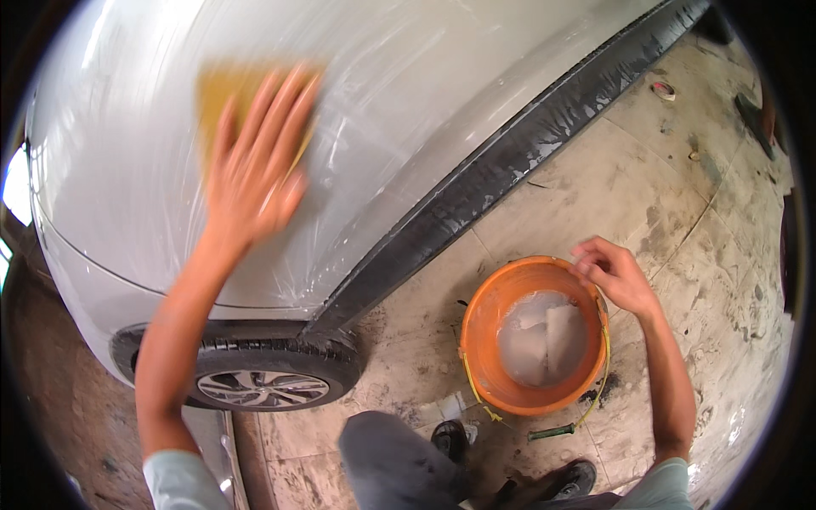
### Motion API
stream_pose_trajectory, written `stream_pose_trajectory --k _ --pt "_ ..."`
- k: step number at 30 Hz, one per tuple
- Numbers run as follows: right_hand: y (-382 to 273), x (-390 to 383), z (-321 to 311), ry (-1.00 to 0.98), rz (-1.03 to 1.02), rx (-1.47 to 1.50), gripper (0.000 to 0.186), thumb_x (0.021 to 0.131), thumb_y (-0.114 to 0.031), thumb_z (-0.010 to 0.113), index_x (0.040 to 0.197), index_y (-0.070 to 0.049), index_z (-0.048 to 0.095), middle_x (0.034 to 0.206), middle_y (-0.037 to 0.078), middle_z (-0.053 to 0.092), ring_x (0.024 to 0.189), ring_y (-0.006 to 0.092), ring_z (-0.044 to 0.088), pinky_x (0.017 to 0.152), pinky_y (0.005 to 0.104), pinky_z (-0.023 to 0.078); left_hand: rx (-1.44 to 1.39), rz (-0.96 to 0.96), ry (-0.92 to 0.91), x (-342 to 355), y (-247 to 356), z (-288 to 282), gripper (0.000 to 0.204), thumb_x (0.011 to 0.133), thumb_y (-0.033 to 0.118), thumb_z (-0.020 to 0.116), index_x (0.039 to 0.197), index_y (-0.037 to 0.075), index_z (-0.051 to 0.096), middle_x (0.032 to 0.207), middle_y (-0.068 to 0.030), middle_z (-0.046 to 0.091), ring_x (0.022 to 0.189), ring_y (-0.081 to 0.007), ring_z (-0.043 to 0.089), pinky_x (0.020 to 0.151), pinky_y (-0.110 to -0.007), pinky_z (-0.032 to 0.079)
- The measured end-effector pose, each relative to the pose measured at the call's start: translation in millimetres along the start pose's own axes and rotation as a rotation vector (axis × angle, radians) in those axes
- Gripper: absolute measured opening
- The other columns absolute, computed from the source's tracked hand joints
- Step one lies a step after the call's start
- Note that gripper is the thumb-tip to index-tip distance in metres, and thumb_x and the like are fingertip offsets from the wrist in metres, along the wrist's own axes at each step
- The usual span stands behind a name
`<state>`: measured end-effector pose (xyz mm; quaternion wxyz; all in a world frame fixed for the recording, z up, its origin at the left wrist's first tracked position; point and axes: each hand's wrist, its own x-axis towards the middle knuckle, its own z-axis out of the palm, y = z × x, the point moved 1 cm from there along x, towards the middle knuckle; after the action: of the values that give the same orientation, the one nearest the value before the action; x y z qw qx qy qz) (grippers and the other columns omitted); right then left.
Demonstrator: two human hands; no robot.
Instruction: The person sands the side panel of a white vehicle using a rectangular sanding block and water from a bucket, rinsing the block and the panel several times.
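Observation:
My left hand (259,157) lies with fingers spread over a flat yellow-brown sheet (217,85), pressing it against the silver-grey body panel (408,102) of a car. Motion blurs the sheet, so I cannot tell whether it is cloth or abrasive paper. Wet, whitish streaks cover the panel around it. My right hand (616,274) hovers at the right side of an orange bucket (478,331), beside its rim, fingers loosely bent and nothing visible in them. Cloudy grey water (523,340) fills the bucket's bottom, with a pale flat piece (563,336) in it.
A black sill trim (501,161) runs diagonally along the car's lower edge, down to a wheel (263,387). The bucket's handle with a green grip (551,433) hangs toward my shoes (450,438). A small ring (663,90) lies on the stained floor (671,204). Another person's foot (755,126) is far right.

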<state>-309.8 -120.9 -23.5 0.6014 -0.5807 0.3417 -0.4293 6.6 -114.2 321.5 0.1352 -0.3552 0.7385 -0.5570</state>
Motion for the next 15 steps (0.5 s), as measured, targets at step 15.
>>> stream_pose_trajectory --k 15 --pt "-17 23 30 0.027 -0.142 -0.130 0.027 0.086 -0.007 0.055 0.111 0.001 0.058 0.083 0.007 0.067 0.077 0.0118 0.062 0.072 0.0267 0.050 -0.118 0.014 0.087 106 22 6 0.074 0.080 0.026 0.046 0.150 0.010 0.029 0.156 -0.0088 0.029 0.144 -0.0255 0.025 0.116 -0.049 0.015"
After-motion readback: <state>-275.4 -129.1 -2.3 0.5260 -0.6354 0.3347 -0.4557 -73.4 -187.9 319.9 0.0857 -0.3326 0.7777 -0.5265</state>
